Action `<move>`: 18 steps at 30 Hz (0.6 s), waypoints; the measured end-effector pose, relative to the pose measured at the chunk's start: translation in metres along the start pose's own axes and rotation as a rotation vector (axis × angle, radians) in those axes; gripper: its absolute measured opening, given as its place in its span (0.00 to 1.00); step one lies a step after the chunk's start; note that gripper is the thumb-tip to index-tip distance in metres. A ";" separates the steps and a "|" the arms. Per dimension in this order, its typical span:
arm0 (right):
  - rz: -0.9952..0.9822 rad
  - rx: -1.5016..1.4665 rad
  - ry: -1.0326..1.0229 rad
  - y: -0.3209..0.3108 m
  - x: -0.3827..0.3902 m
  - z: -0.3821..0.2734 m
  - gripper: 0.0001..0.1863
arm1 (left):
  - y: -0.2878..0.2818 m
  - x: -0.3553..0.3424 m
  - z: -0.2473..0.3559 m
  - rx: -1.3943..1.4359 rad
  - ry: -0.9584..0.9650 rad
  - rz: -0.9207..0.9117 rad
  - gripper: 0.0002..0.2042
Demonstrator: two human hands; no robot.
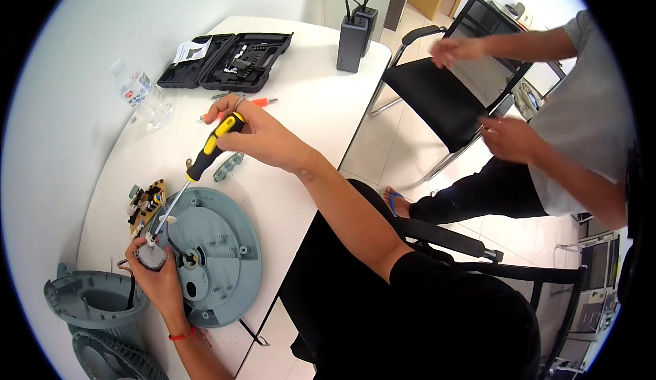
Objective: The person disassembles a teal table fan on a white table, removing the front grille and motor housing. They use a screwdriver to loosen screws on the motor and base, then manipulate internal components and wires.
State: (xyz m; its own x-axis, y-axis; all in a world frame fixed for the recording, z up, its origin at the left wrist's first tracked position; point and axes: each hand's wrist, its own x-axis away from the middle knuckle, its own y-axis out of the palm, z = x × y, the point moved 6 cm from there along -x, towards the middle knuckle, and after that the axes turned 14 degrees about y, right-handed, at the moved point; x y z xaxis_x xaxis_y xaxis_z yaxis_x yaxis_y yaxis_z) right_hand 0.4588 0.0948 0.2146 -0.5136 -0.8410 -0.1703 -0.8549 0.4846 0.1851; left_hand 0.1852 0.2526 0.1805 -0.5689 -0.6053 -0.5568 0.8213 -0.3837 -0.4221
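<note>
From here I see bright, even daylight over the white table (294,72), strongest toward its far end. Shadows on it are soft and short. The fisheye bends the table's edges and blackens the corners. Beyond the table, another person's raised hand (454,50) looks slightly motion-blurred.

A black tool case (225,61) lies open at the far side of the white surface (307,106), a folded paper sheet (192,50) tucked in its left half. To its left, near the edge, stands a clear water bottle (140,94). A black box with looped cables (355,30) stands at the far right corner. An orange-handled tool (263,102) lies just near of the case. A small grey bracket (228,167) rests mid-surface. A black chair (444,93) stands on the floor to the right, beside another person in a grey shirt (588,120).
</note>
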 end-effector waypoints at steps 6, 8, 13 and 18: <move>0.042 0.120 0.128 -0.005 -0.002 0.004 0.16 | 0.000 0.000 -0.002 -0.005 -0.011 0.005 0.22; 0.047 0.117 0.054 -0.003 -0.002 0.001 0.15 | -0.002 0.001 -0.003 -0.029 -0.010 0.010 0.22; 0.078 0.054 0.025 -0.008 0.004 -0.009 0.15 | 0.004 -0.003 0.004 -0.037 0.036 -0.007 0.22; 0.049 -0.018 0.065 -0.001 0.000 -0.006 0.11 | 0.000 -0.005 0.016 -0.161 0.035 -0.027 0.21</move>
State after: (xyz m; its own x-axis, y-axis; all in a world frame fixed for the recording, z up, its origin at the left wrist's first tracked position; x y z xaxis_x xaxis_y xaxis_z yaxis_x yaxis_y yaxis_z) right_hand 0.4600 0.0925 0.2200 -0.5482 -0.8306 -0.0977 -0.8273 0.5213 0.2093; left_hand 0.1885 0.2442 0.1944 -0.5941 -0.5704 -0.5672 0.7901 -0.2813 -0.5446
